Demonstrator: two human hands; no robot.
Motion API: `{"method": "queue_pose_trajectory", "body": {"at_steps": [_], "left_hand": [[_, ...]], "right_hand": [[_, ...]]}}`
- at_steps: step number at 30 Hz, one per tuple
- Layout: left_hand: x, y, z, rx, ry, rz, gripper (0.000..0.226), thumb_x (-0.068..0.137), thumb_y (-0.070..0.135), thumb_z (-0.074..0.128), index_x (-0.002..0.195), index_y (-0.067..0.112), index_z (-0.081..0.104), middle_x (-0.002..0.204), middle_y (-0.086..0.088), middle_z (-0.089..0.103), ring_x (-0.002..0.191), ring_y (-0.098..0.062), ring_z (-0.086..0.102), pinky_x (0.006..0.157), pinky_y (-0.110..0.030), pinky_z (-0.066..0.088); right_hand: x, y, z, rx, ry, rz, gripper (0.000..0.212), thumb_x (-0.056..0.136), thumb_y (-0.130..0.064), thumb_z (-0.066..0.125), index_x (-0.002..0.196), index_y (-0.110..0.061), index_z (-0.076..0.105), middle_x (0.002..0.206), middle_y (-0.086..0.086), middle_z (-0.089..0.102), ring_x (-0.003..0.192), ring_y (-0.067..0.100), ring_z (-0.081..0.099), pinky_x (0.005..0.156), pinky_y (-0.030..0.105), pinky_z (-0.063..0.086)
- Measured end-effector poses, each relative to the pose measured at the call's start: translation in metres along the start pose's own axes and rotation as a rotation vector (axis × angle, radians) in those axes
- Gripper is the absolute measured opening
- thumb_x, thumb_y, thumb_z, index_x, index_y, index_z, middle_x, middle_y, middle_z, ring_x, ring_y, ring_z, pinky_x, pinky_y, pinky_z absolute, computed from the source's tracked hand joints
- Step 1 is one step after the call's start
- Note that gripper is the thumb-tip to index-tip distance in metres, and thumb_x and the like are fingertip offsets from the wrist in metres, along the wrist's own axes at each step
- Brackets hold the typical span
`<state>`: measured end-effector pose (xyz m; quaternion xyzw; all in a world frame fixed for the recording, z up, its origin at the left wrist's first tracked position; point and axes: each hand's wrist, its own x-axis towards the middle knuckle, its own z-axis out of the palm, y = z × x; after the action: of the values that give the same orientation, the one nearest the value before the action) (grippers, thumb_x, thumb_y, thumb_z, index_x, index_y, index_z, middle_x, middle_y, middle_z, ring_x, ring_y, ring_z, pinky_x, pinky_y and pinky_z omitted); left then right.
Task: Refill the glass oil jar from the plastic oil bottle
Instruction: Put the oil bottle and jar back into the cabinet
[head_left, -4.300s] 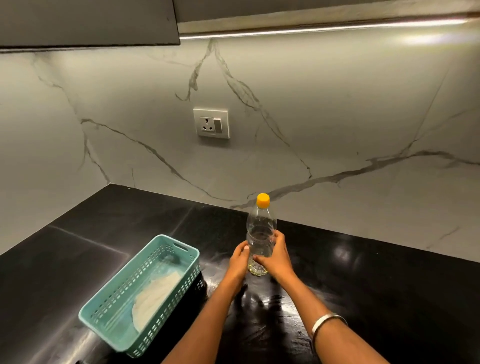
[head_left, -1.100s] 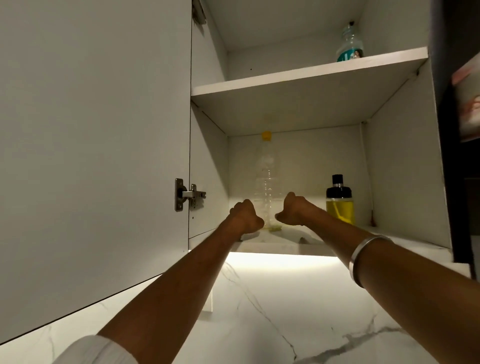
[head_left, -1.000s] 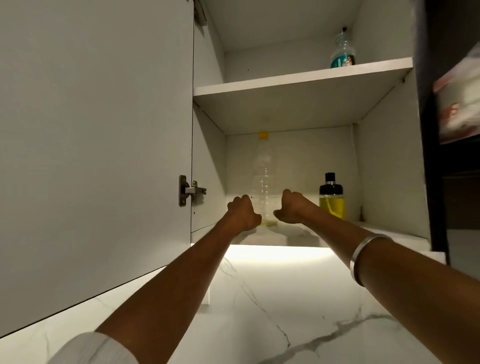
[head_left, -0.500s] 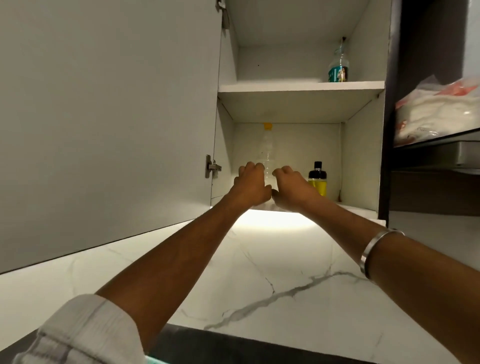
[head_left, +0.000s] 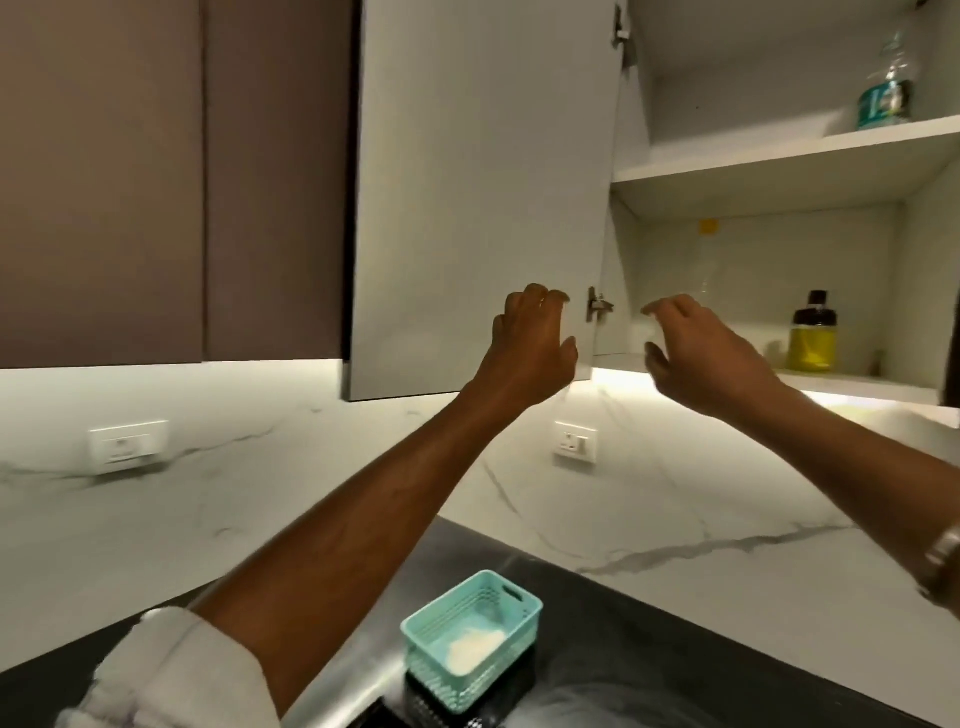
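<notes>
Left grip: the left hand (head_left: 530, 345) was raised in front of the open cupboard door (head_left: 483, 197), fingers loosely curled and spread, holding nothing; whether the fingertips touched the door, I cannot tell.
Right grip: the right hand (head_left: 696, 353) was raised in front of the cupboard's lower shelf (head_left: 862, 382), thumb and fingers apart in a wide, relaxed curve, holding nothing.
Between the hands: a metal hinge (head_left: 596, 306) sat on the door's inner edge, in the gap between the two hands.
Plastic bottle: the clear plastic bottle (head_left: 707, 270) with a yellow cap (head_left: 708, 226) stood upright on the lower shelf at the back, just beyond the right hand and apart from it; its body was faint and hard to make out against the pale wall.
Glass jar: the glass jar (head_left: 812, 340) stood upright on the same shelf, to the right of the plastic bottle and apart from it, holding yellow oil to well above half, with a black top.
Upper shelf: a clear bottle with a teal label (head_left: 885, 85) stood on the upper shelf (head_left: 779, 156).
Arms: a rolled pale sleeve (head_left: 171, 675) showed on the left arm, a metal bangle (head_left: 943, 561) on the right wrist.
Wall: two socket plates (head_left: 575, 441) (head_left: 127, 447) were set in the marble wall under the cupboards.
Tabletop: a teal plastic basket (head_left: 470, 636) with something white inside sat on the dark tabletop (head_left: 675, 660), well below the hands.
</notes>
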<state>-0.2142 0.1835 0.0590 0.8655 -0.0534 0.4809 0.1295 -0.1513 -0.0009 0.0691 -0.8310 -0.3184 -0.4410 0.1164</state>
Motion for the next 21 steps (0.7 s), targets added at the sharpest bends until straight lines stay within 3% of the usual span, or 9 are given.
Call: {"method": "queue_pose_trajectory", "body": {"at_steps": [6, 9, 12, 15, 18, 21], "left_hand": [[-0.028, -0.042, -0.085, 0.112, 0.462, 0.041, 0.038, 0.078, 0.005, 0.055, 0.114, 0.015, 0.06, 0.123, -0.004, 0.053, 0.119, -0.022, 0.045, 0.101, -0.035, 0.029], [-0.029, -0.058, -0.111, 0.134, 0.609, -0.117, 0.043, 0.078, 0.011, 0.055, 0.12, 0.018, 0.056, 0.133, -0.004, 0.046, 0.124, -0.022, 0.041, 0.103, -0.035, 0.026], [-0.029, -0.076, -0.117, -0.037, 0.494, -0.338, 0.053, 0.092, 0.02, 0.052, 0.141, 0.007, 0.038, 0.145, -0.012, 0.036, 0.131, -0.027, 0.038, 0.109, -0.039, 0.03], [-0.03, -0.081, -0.116, -0.227, 0.373, -0.363, 0.054, 0.098, 0.023, 0.047, 0.145, 0.002, 0.031, 0.146, -0.015, 0.037, 0.131, -0.027, 0.041, 0.106, -0.03, 0.034], [-0.028, -0.08, -0.116, -0.327, 0.453, -0.355, 0.046, 0.098, 0.02, 0.048, 0.14, 0.004, 0.04, 0.138, -0.014, 0.046, 0.123, -0.025, 0.049, 0.098, -0.026, 0.04], [-0.026, -0.074, -0.116, -0.388, 0.523, -0.299, 0.031, 0.096, 0.015, 0.049, 0.125, 0.005, 0.05, 0.116, -0.011, 0.059, 0.098, -0.021, 0.059, 0.081, -0.024, 0.047]], "right_hand": [[-0.006, -0.032, -0.02, 0.06, 0.018, -0.023, 0.043, 0.093, -0.021, 0.051, 0.134, -0.009, 0.044, 0.136, 0.01, 0.045, 0.116, 0.03, 0.052, 0.084, 0.041, 0.05], [-0.007, -0.041, -0.027, 0.075, 0.031, -0.015, 0.041, 0.093, -0.02, 0.051, 0.132, -0.01, 0.046, 0.135, 0.01, 0.046, 0.116, 0.029, 0.052, 0.083, 0.039, 0.049], [-0.008, -0.047, -0.033, 0.057, 0.026, -0.011, 0.042, 0.093, -0.02, 0.052, 0.133, -0.009, 0.046, 0.135, 0.011, 0.047, 0.114, 0.029, 0.053, 0.081, 0.036, 0.047], [-0.01, -0.049, -0.039, 0.052, 0.032, -0.014, 0.042, 0.093, -0.02, 0.052, 0.133, -0.01, 0.046, 0.135, 0.01, 0.047, 0.112, 0.029, 0.054, 0.08, 0.036, 0.049], [-0.011, -0.045, -0.047, 0.051, 0.036, -0.007, 0.043, 0.094, -0.021, 0.051, 0.135, -0.011, 0.044, 0.137, 0.01, 0.045, 0.114, 0.028, 0.054, 0.082, 0.034, 0.047], [-0.01, -0.04, -0.055, 0.044, 0.06, -0.002, 0.043, 0.095, -0.021, 0.052, 0.136, -0.012, 0.043, 0.139, 0.009, 0.044, 0.114, 0.026, 0.054, 0.083, 0.034, 0.048]]}}
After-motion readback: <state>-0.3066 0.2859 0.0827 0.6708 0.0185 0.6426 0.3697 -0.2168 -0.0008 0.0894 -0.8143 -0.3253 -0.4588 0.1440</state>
